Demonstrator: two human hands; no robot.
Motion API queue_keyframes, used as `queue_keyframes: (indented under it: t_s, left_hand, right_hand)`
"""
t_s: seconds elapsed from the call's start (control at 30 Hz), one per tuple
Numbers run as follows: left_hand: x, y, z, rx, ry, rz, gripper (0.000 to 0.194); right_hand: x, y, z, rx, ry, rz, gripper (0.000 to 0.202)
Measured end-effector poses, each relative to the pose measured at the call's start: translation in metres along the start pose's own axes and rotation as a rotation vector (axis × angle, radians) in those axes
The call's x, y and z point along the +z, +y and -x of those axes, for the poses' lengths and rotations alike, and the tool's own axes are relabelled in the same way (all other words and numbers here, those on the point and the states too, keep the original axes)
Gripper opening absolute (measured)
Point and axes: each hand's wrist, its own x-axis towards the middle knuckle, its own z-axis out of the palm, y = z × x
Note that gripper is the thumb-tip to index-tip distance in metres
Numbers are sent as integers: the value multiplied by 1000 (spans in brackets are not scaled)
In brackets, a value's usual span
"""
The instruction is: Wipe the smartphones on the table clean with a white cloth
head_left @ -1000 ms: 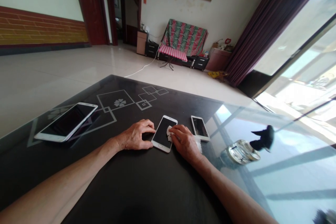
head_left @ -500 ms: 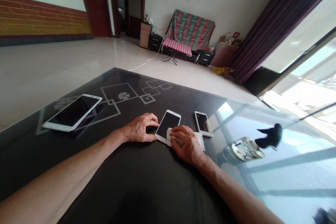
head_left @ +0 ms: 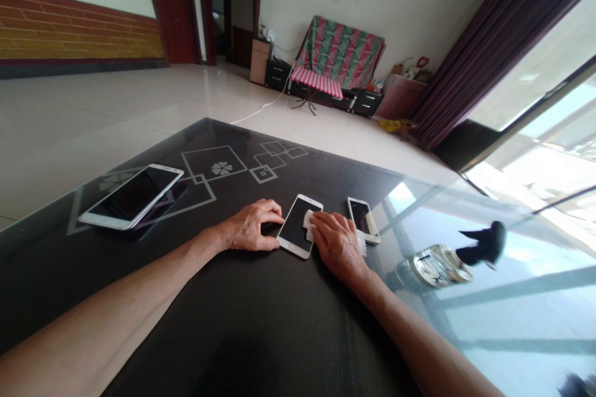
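Note:
A white smartphone lies face up on the dark tabletop. My left hand rests at its left side, thumb and fingertips pressed along the edge and steadying it. Under the fingers of my right hand is a white tissue, pressed against the right part of the screen; most of it is hidden by the hand. Just beyond that hand lies a smaller white phone. Off to the left, a larger white-framed smartphone sits with its near end towards the table's left edge.
A clear spray bottle with a black nozzle stands on the right part of the glossy table. Past the far edge are a tiled floor, a small pink-striped table and a cloth-covered object on a black cabinet.
My right hand has slid the tissue up and to the right across the screen, uncovering the phone's lower end. My left hand stays at the phone's edge.

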Motion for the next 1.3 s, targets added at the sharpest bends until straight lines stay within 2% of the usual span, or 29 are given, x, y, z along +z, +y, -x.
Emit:
queue_keyframes:
  t_s: [0.17,0.4,0.83,0.97,1.1,1.3]
  left_hand:
    - [0,-1,0,2,-1,2,38]
    - [1,-2,1,1,9,14,37]
    - [3,-3,0,31,21,28,37]
    - [0,-2,0,26,3,33,37]
    - [-1,-1,1,35,-8,30,38]
    - [-1,-3,1,32,-24,18,40]
  right_hand:
    - [-5,0,0,-24,-35,-56,28]
    - [-15,3,3,-196,-110,-269,25]
    - [-12,-28,-3,-292,-184,-302,31]
    - [-10,-26,-2,-301,-167,-313,29]
    - [-8,-17,1,-259,-97,-356,23]
    - [-13,-7,6,-219,-41,-377,18]
